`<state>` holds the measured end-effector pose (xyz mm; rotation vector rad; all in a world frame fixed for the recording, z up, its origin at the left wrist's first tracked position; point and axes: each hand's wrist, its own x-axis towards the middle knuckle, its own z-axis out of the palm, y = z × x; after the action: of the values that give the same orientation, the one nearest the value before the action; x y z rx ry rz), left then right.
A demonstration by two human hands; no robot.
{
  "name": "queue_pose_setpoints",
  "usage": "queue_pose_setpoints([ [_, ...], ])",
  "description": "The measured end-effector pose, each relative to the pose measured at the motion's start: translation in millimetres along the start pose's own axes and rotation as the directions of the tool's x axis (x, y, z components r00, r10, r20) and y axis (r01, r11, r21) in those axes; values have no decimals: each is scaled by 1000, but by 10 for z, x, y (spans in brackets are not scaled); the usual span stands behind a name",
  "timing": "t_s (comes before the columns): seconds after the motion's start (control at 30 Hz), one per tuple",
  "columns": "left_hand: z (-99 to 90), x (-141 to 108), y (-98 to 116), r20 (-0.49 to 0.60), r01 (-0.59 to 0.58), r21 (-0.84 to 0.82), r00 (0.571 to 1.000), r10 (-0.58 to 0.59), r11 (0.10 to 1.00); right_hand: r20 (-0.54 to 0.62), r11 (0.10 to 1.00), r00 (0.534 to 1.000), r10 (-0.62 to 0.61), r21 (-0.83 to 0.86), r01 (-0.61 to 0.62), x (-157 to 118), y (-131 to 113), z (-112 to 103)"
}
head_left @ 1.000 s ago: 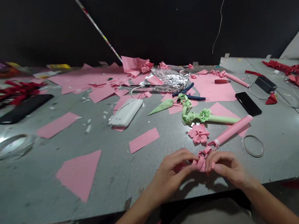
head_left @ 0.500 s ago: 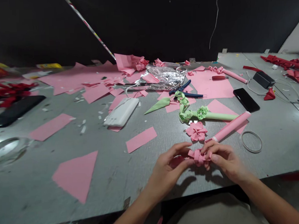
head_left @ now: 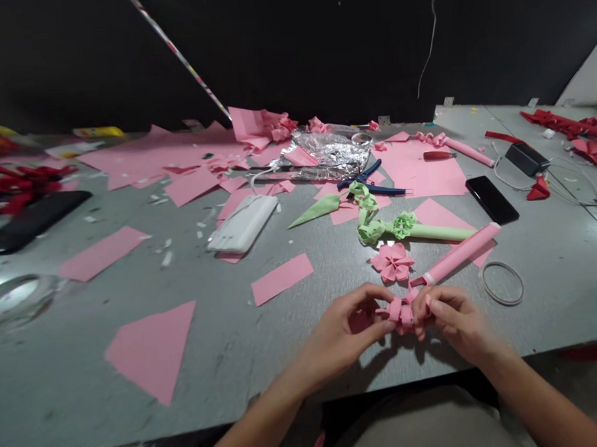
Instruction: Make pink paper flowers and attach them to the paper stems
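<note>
Between my hands, above the table's front edge, is a folded pink paper piece made of looped strips. My left hand grips its left side between thumb and fingers. With thumb and forefinger my right hand pinches a strip at its right end; the fingers hide part of it. Just beyond lies a pink paper flower. A rolled pink paper tube slants to its right. Behind these is a green paper tube with folded green loops and a green flower.
Blue pliers and crinkled foil lie farther back among pink scraps. A white power bank stands left of centre. To the right are a phone, a grey ring and a black adapter. Loose pink sheets lie left.
My right hand has shifted slightly right, its fingers now pinching the strip's end. The pink paper piece has turned a little and moved right with my left hand.
</note>
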<state>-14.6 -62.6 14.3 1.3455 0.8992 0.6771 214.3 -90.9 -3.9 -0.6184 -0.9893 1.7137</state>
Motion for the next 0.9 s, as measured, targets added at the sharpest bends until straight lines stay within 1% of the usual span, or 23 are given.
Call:
queue_pose_setpoints([
  [0.1,-78,-35,65,-70,-70,163,994,82,984,-44,998,999,22,55,-20,-4,-1,0],
  [0.17,-131,-53,106,-64,-109,270,989,131,957,-53,997,998,31,72,-27,-9,2,-2],
  [0.23,-164,-60,137,-28,-140,333,987,158,932,-49,996,998,33,81,-29,-9,5,0],
  [0.33,-169,-50,155,2,-173,357,983,185,918,-39,996,999,35,87,-31,4,4,9],
  [0.5,-141,-36,138,18,-245,312,968,252,918,-52,997,998,39,64,-35,11,-9,9],
  [0.57,-140,-42,132,4,-235,329,969,248,915,-68,999,997,31,43,-28,3,-13,-1],
  [0.7,-156,-65,134,-73,-125,402,983,168,907,-90,1000,996,1,3,0,-14,-12,-19],
  [0.77,-171,-72,147,-95,-93,418,985,145,904,-91,1000,996,-8,-5,8,-18,-8,-23],
  [0.9,-218,-66,192,-65,-127,467,982,177,875,-94,1000,995,-13,1,13,-13,-2,-25],
])
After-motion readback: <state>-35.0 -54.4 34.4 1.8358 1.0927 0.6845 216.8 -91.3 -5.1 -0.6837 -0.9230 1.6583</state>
